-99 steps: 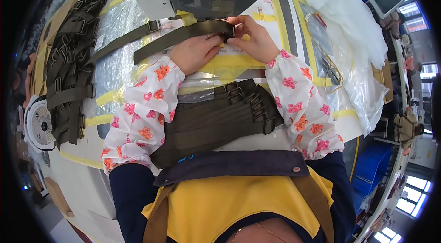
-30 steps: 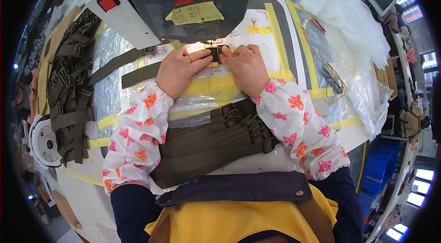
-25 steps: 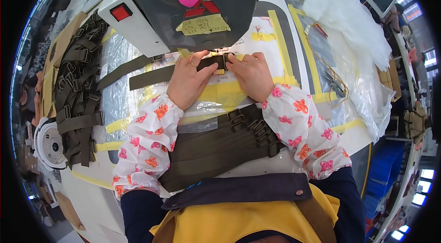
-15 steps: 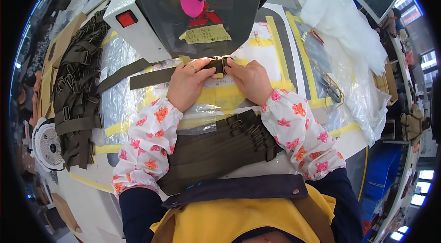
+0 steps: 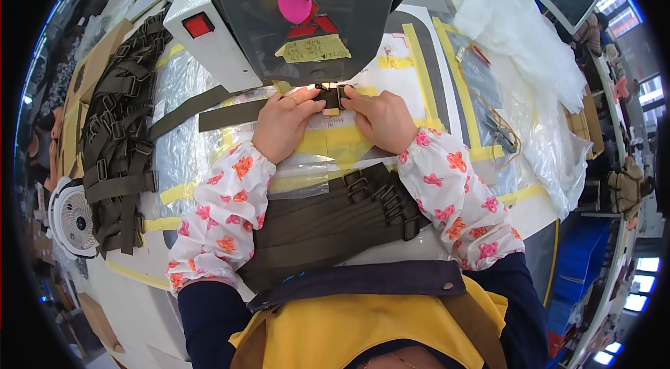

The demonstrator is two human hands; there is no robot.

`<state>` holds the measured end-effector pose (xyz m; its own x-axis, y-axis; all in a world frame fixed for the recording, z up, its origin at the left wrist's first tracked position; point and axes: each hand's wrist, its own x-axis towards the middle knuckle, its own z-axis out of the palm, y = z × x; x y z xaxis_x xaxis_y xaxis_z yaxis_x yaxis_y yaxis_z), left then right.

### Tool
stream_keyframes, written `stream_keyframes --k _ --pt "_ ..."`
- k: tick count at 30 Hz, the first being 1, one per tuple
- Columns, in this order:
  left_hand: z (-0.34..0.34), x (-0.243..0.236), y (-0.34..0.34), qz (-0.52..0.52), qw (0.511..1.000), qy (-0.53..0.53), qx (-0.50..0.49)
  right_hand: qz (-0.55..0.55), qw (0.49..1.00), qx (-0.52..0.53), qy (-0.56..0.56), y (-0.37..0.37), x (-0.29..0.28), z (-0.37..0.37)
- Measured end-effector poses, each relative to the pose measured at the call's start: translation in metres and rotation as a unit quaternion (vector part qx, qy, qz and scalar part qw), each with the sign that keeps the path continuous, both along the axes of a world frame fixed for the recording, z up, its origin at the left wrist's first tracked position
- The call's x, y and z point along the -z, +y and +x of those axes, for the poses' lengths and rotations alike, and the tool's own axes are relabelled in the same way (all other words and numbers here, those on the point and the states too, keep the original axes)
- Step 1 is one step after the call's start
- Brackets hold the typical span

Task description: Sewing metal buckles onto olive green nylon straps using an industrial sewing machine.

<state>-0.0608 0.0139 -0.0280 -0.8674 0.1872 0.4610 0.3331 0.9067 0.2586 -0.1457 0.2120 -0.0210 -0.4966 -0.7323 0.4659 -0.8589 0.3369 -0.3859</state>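
Observation:
Under the head of a dark grey sewing machine, my two hands work on an olive webbing strap. My left hand grips the strap, pressing it down with bent fingers near the needle area. My right hand pinches the dark metal buckle at the strap's right end. Fingers partly hide the strap between the hands. Nearer my body lies a fanned stack of olive straps, their metal buckles toward the right.
A big tangle of buckled straps hangs along the left side, above a white fan. Clear plastic sheeting is heaped at the right. Yellow tape borders the work surface. A white box with a red switch adjoins the machine.
The view has shifted slightly. Both hands stay at the strap and buckle under the machine head, with barely any movement of their own.

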Motion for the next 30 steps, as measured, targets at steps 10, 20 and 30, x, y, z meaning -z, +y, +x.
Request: stream_keyframes --k 10,20,30 --pt "-0.014 -0.004 -0.003 0.065 0.996 -0.042 -0.038 0.056 0.998 0.025 0.002 -0.01 -0.008 -0.012" --pt "-0.015 -0.001 0.001 0.024 0.999 -0.015 -0.029 0.004 0.998 0.05 0.035 -0.011 0.001 -0.009" --pt "-0.009 -0.016 0.007 -0.083 0.993 0.066 0.058 0.014 0.998 0.053 0.029 -0.012 0.004 -0.009"
